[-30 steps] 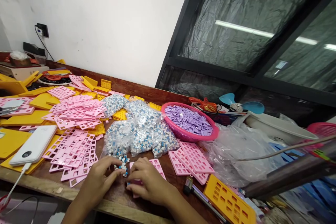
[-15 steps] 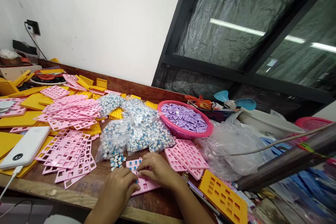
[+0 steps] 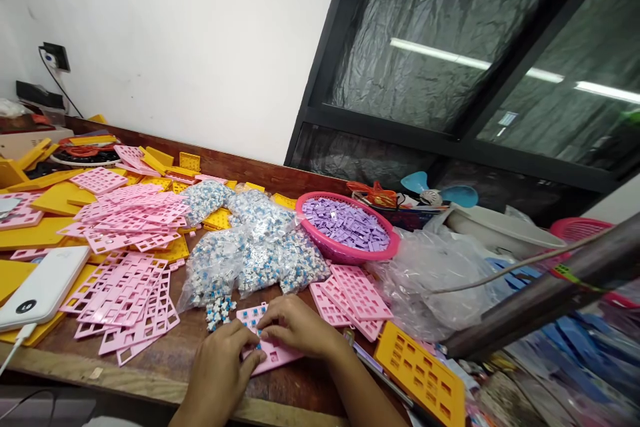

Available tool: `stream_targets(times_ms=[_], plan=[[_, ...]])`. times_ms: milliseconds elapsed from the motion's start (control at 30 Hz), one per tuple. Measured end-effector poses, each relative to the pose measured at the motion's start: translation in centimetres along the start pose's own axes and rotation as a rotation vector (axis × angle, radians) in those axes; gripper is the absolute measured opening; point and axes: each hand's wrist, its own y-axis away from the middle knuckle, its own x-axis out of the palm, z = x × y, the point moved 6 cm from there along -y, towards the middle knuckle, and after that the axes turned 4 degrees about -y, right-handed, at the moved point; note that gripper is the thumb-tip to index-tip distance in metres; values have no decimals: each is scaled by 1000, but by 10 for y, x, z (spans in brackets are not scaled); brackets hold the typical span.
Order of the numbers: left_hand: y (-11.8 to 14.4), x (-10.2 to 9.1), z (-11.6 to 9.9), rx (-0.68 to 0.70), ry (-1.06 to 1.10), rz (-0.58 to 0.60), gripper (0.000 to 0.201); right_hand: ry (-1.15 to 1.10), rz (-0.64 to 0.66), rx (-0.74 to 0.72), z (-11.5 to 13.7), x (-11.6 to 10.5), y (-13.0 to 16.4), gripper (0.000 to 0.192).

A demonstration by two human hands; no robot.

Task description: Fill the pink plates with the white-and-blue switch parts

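Place: small workshop | Clues: wooden bench (image 3: 165,353) was piled with pink frames (image 3: 125,293); bags of tiny parts (image 3: 250,253) lay beside them; pink basket (image 3: 345,230) behind.

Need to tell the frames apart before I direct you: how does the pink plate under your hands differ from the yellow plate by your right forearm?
The pink plate lies under both hands and already carries some blue switches; the yellow plate lies untouched, its holes empty. The pink one is mostly covered, the yellow one is in full view and looks larger. Both are flat grids of square holes on the wooden table.
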Motion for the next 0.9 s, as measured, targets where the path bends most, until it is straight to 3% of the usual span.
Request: stream_targets(times_ms=[333,600,900], plan=[[-1,-6,-5,-32,-13,-26,14,-62,-22,20,-8,2,-2,15],[4,3,-3,135,-127,-52,23,-144,-42,1,-10,3,-3,15],[11,5,-3,164,-249,-189,21,-123,-82,17,-16,6,-4,12]])
